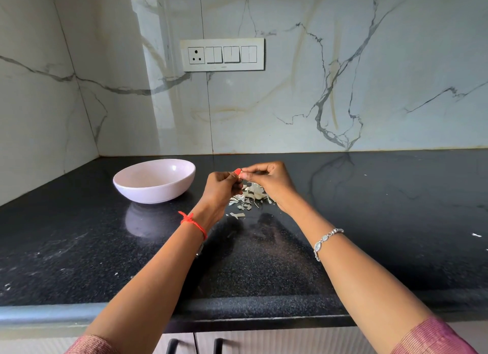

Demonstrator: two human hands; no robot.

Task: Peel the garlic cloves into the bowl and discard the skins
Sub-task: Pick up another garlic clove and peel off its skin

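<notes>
Left hand (221,188) and right hand (270,182) pinch what looks like 1 clove (239,178) over the skins (250,195); bowl (155,193) contents hidden, skins undiscarded.

Glossy white marble-look wall tiles with grey and tan veins (290,102) meet in a corner at left, where a pale vertical light reflection shows. A white switch panel with one socket (222,54) sits centrally. Below, a polished black speckled stone countertop (369,221) tops pale ribbed cabinet doors (264,340) with black handles (171,346)
</notes>
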